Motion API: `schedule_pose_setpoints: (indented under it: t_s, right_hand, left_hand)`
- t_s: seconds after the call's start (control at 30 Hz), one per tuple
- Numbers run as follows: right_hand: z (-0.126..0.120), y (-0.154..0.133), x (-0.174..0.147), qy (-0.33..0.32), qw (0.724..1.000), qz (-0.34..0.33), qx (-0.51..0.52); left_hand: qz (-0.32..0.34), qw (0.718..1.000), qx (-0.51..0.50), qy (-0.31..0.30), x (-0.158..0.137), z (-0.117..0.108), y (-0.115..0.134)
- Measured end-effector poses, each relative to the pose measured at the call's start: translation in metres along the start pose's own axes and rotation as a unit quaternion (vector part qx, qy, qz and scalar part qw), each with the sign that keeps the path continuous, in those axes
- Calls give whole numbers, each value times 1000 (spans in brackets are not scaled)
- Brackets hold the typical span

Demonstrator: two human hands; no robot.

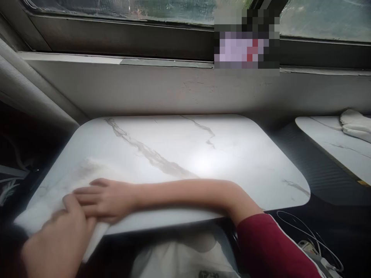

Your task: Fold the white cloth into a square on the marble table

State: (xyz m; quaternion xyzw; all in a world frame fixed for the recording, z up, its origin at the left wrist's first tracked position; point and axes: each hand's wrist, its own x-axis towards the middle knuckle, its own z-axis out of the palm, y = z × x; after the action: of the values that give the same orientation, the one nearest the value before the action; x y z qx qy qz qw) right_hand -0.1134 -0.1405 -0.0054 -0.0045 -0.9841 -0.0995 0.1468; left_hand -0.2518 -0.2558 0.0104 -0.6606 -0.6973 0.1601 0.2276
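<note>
A white cloth lies bunched on the left end of the marble-patterned tabletop. A strip of it hangs over the front edge. My left hand, blurred at the lower left, is closed around the cloth's near side, thumb uppermost. My right arm, in a dark red sleeve, reaches across the tabletop from the right. At its end my right hand rests flat on the cloth, palm down, fingers stretched out and somewhat apart. Its fingertips meet my left hand near the thumb.
Behind the tabletop rises a grey wall with a window ledge. A second marble-patterned tabletop stands at the right, bearing a white glove-like item. White cables lie at lower right. A pale bundle sits below the front edge.
</note>
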Motion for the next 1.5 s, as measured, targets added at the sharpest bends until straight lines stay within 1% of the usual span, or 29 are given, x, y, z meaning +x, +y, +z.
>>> schedule_pose_setpoints:
  t_s: [0.07,0.17,0.27,0.33,0.47,0.53,0.63,0.73,0.83,0.87,0.9,0.93,1.0,1.1,1.2,1.33,1.43,1.5]
  right_hand:
    - [-2,-3,8,-15,1000,-15,-10]
    - [2,-3,18,-27,999,-22,-27]
    - [11,-2,29,-9,999,-19,-28]
    - [17,0,36,1,1000,-21,-20]
    - [28,4,45,8,1000,-11,-3]
    - [34,8,45,14,1000,7,9]
    - [40,18,37,27,999,14,34]
    - [41,42,22,34,997,10,61]
    - [40,80,2,23,995,41,85]
    - [38,94,-6,15,994,68,86]
    - [37,108,-13,4,991,104,83]
    - [35,121,-20,-6,986,148,76]
    - [31,143,-33,-18,974,216,62]
    - [26,164,-51,-27,958,283,40]
    - [26,177,-63,-23,947,317,45]
    - [34,194,-71,3,937,342,75]
    - [40,207,-73,18,929,356,103]
    - [43,214,-73,27,920,371,120]
  left_hand:
    - [-12,1000,8,4,-6,4,-5]
    - [-27,999,12,-11,-6,-3,-8]
    - [-55,998,-7,-38,-1,-15,-10]
    - [-76,996,-24,-44,2,-20,-11]
    - [-102,993,-37,-41,11,-21,-12]
    - [-99,993,-30,-47,18,-20,-12]
    - [-56,995,-19,-76,34,-23,-8]
    - [-6,994,-28,-104,61,-32,-2]
    - [47,991,-69,-108,106,-43,7]
    - [65,990,-78,-100,125,-46,10]
    - [107,987,-90,-73,144,-49,13]
    - [113,987,-84,-71,165,-50,15]
    - [155,981,-96,-62,203,-51,18]
    - [182,971,-141,-61,248,-49,23]
    - [183,967,-169,-53,272,-48,32]
    - [162,970,-171,-58,287,-56,46]
    - [150,971,-164,-87,304,-64,57]
    - [153,964,-193,-103,323,-66,65]
